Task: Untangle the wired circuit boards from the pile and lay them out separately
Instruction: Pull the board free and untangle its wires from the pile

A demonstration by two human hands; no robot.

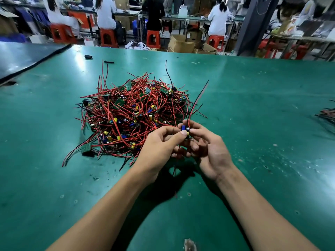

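Note:
A tangled pile (134, 115) of small green circuit boards with red and black wires lies on the green table (253, 105). Just in front of its right edge, both hands hold one small circuit board (185, 130) with blue and yellow parts. My left hand (159, 147) pinches it from the left with thumb and fingers. My right hand (208, 147) pinches it from the right. Its red and black wires (196, 101) rise up and to the right, and another strand hangs down between my hands.
A small bundle of wired boards (328, 115) lies at the table's right edge. Two small black parts (88, 56) sit on the far left of the table. A dark mat (27, 57) covers the far left corner. Seated people and red stools are beyond the table.

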